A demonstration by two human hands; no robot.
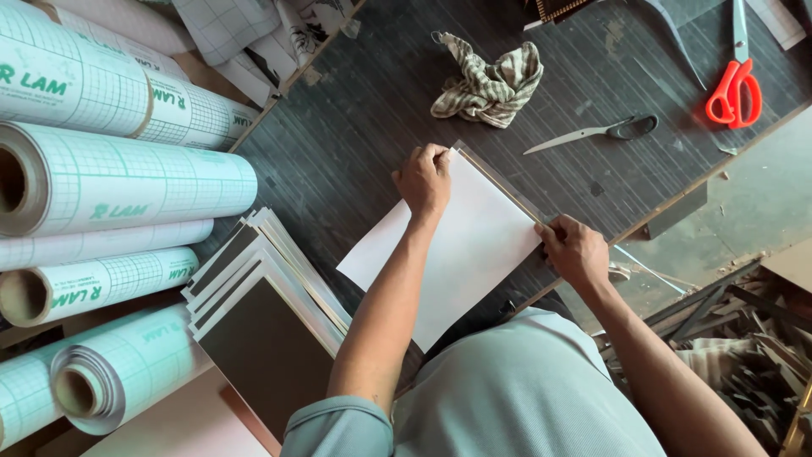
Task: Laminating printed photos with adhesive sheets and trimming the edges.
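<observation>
From the head view, a white sheet (448, 245) is laid flat on the dark worktop (355, 127) over a thin board whose edge peeks out along the far side, and it's pinned at two corners: the left hand (425, 179) is pinched shut on the upper corner, the right hand (575, 250) is pressed closed on the corner nearer the worktop edge. A crumpled striped rag (491, 80), grey scissors (596, 131) and orange-handled scissors (736, 85) are left further back, while gridded film rolls (127, 178) and a stack of boards (271, 305) are parked off to the left.
</observation>
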